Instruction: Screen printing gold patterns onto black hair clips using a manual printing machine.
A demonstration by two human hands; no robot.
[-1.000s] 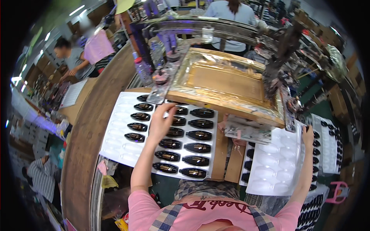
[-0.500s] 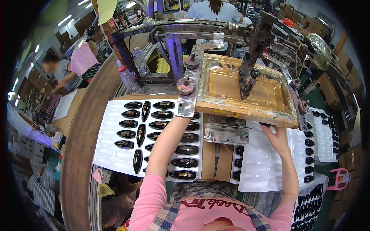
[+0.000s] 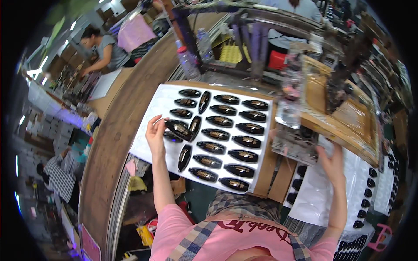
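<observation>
My left hand (image 3: 155,131), closed in a pinch, holds one end of a glossy black tapered bottle (image 3: 178,129) with gold print, just over the white moulded tray (image 3: 150,117). Several like bottles lie in that tray, most in two slanting columns, some turned lengthwise. My right hand (image 3: 333,163) is at the metal fixture (image 3: 296,141) under the wooden screen-printing frame (image 3: 344,130); its thumb shows, but the other fingertips are hidden and blurred. A dark piece (image 3: 308,134) is on the fixture, only partly seen.
White trays with black bottles (image 3: 368,192) lie at the right. A wooden ledge (image 3: 109,130) curves along the left, with a red-capped plastic bottle (image 3: 188,63) behind the tray. Cardboard (image 3: 281,180) lies between the trays. Other people work at the left and far side.
My view has swung left. My left hand has left the frame's metal arm and now holds a black bottle over the left tray. My right hand stays close to the frame's underside.
</observation>
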